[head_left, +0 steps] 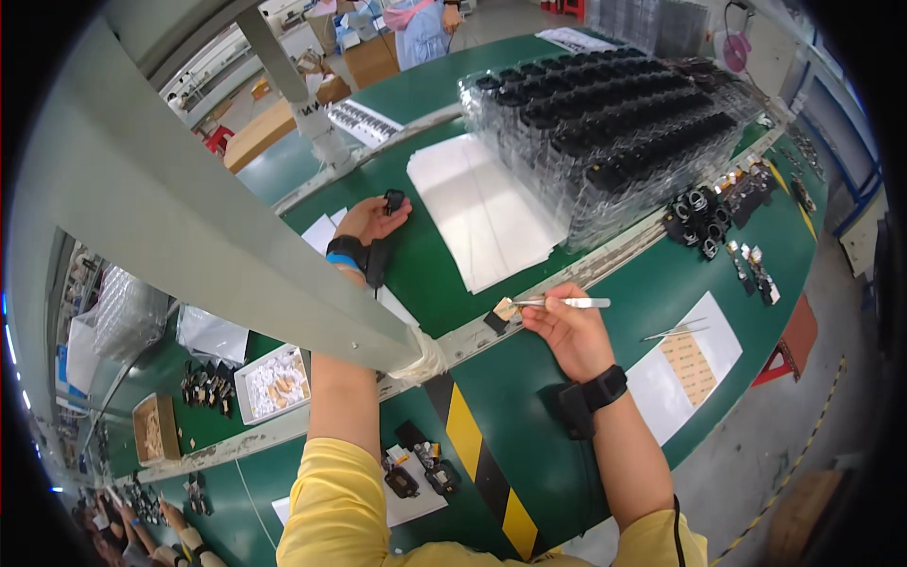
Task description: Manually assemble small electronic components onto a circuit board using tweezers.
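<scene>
Reaching past the pale post, my left hand (378, 219) is over the far green worktop, palm up. A small black plastic housing (394, 199) is held at its fingers. My right hand (574, 333) grips metal tweezers (588, 302), pointing left. At the tweezers' tips is a small tan piece (505, 308), beside a black flat piece (495, 323) over the metal rail; whether the two are joined I cannot tell. Right of the far hand lies a stack of white sheets (482, 213). Black bands sit on both my wrists.
Clear trays of black parts (614, 123) are piled at the back right. Black ring-shaped parts (697, 219) lie nearer. A tan sticker sheet (690, 369) and more tweezers (675, 331) rest on white paper. The pale post (236, 227) crosses my left arm. A white tray (274, 383) stands left.
</scene>
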{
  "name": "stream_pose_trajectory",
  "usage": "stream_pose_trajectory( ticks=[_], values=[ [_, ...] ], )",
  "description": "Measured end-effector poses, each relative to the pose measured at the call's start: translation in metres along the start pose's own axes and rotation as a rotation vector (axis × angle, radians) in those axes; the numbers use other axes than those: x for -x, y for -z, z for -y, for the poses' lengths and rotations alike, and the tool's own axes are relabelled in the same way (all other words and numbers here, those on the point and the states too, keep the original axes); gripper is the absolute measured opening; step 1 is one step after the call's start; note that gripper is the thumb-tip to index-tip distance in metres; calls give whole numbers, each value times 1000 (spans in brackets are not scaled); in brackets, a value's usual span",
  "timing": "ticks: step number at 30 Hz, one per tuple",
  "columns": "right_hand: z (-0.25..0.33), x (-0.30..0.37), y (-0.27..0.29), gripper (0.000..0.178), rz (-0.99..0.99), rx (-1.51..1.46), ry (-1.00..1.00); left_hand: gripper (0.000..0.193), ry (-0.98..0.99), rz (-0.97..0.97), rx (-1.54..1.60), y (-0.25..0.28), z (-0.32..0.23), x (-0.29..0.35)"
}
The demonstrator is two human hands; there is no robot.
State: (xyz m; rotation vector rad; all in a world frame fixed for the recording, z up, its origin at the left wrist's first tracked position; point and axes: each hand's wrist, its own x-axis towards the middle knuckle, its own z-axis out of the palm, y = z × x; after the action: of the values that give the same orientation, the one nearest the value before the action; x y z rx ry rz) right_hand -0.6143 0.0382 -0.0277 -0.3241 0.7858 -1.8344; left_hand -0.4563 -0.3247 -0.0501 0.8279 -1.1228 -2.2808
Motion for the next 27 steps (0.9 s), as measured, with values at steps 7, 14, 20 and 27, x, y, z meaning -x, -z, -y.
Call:
stream_pose_trajectory(
  ticks=[7, 14, 20, 27],
  values=[
    [-1, -2, 5, 6, -22, 45, 9, 34, 36, 9, -11, -4, 5, -9],
    [0, -2, 3, 7, 8, 34, 22, 36, -13, -13, -40, -3, -2, -8],
    [4, 6, -6, 8, 50, 32, 101, 41, 70, 52, 132, 30, -4, -23],
    [57, 23, 12, 9, 25, -23, 383, 40, 55, 67, 21, 34, -1, -29]
  ],
)
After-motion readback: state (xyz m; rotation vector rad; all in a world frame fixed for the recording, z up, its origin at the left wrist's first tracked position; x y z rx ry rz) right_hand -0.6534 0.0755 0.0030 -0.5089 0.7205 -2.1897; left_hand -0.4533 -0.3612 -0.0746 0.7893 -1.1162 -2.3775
